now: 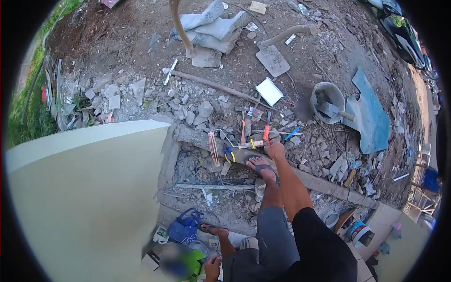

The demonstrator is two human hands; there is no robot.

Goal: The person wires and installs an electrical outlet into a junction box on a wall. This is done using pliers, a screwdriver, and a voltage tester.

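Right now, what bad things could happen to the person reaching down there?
The right hand stretches far to the orange-handled tool, so leaning might tip the person. The sandalled foot stands on a narrow ledge beside sharp rubble; a slip could hurt bare toes.

Light: bright daylight from the right.
Shadows: short, soft.
Edges: fisheye bending, black vignette.
Blur: one patch, bottom left.
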